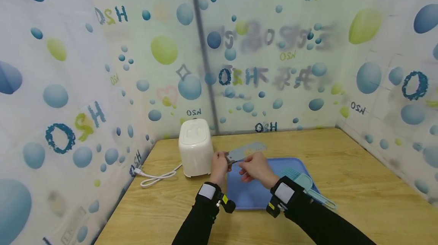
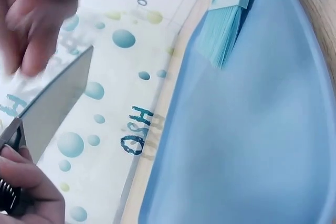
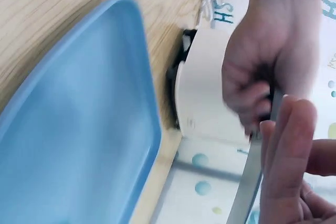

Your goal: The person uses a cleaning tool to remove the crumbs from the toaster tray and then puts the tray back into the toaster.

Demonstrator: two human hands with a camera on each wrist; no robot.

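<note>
Head view: over the blue tray.
Left hand: I grip the knife handle.
Right hand: my straight fingers touch the blade.

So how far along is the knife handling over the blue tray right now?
Done: the knife is off the table, above the blue tray. In hand: the left hand grips its handle, and the right hand has its fingers at the blade. Left: the teal brush lies untouched on the tray, and the white appliance stands aside.
</note>
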